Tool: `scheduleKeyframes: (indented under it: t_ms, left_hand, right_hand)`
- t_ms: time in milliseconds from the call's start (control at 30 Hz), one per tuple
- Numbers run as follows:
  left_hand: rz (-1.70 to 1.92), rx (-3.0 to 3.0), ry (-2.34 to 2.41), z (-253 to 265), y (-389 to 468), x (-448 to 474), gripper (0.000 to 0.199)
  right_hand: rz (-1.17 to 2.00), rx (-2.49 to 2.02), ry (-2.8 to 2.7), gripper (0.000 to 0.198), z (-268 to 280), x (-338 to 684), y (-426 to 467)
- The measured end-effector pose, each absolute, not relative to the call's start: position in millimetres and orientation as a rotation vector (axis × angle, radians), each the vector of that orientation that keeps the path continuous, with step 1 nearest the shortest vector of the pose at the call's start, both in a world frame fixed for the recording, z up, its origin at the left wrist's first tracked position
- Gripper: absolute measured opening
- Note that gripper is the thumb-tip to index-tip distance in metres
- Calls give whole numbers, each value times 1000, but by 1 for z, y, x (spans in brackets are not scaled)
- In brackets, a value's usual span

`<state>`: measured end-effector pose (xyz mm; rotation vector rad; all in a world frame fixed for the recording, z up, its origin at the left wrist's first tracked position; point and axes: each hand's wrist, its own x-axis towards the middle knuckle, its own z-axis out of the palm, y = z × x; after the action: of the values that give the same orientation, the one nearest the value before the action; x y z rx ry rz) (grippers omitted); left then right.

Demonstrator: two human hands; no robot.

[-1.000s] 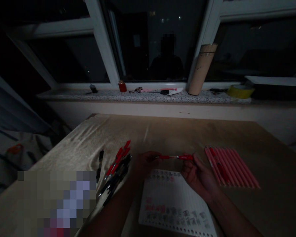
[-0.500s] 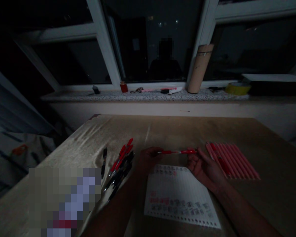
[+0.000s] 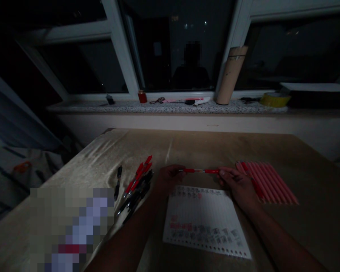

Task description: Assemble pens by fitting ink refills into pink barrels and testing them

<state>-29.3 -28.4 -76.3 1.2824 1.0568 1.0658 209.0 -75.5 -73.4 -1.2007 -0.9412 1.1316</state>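
A red pen (image 3: 198, 171) with a clear middle section is held level between both hands, just beyond the paper. My left hand (image 3: 170, 176) pinches its left, tip end. The fingers of my right hand (image 3: 238, 183) are closed on its right end. Below the pen lies a lined sheet of paper (image 3: 204, 211) with punched holes along its near edge and rows of black and red scribbles. Left of my left hand is a pile of red pens (image 3: 138, 175) and black pens (image 3: 136, 198). Right of my right hand, pink pencils (image 3: 274, 183) lie in a row, a red pen (image 3: 256, 187) on them.
A lone black pen (image 3: 118, 181) lies left of the pile. Part of the table's near left is blurred out. Along the windowsill (image 3: 124, 108) stand a small red jar (image 3: 142, 97), a cardboard tube (image 3: 231, 75), yellow tape (image 3: 274, 100) and a dark box (image 3: 317, 96).
My right hand has turned from palm-up, with fingers curled, to a pinch over the pen's right end. The pen stays level between both hands. The view has shifted slightly.
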Motion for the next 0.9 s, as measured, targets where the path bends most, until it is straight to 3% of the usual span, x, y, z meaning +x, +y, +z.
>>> scheduleKeyframes:
  t_ms: [900]
  left_hand:
    - [1083,1380,1115,-73,-25,-27,32]
  right_hand:
    - [1022,-1235,-990,37,-78,202,-70]
